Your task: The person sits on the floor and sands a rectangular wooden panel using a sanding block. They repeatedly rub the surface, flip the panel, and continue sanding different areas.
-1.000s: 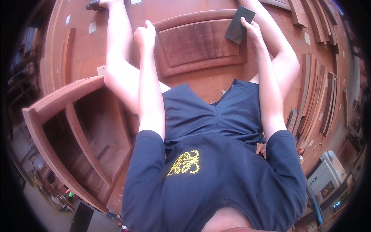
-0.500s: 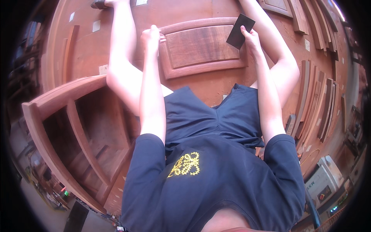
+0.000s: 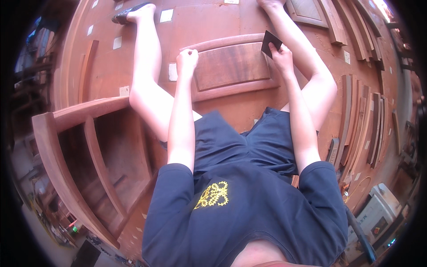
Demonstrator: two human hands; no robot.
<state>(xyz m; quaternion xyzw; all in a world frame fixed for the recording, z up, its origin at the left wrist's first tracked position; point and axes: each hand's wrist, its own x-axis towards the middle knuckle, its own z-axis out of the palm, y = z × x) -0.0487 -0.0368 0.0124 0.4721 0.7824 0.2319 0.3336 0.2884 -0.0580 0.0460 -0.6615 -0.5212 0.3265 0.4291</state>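
A wooden panel door (image 3: 233, 66) with a raised frame and a slightly curved top lies on the brown surface between my legs. My left hand (image 3: 187, 61) is curled closed at the door's left end. Whatever its fingers may hold is hidden. Between the thumb and fingers of my right hand (image 3: 282, 59) is a thin, dark rectangular sheet (image 3: 270, 43). It stands tilted over the door's upper right corner; whether it touches the wood I cannot tell.
An open wooden cabinet frame (image 3: 95, 151) stands at my left. To my right lie several long wooden strips (image 3: 356, 118), with more boards (image 3: 351, 29) farther off. Another panel (image 3: 307, 11) lies at the far right. A grey-white box (image 3: 376, 209) sits at the lower right.
The whole view has shifted, so the door appears lower. My left hand has moved inward over the door's left end. The dark sheet has turned and shows less of its face.
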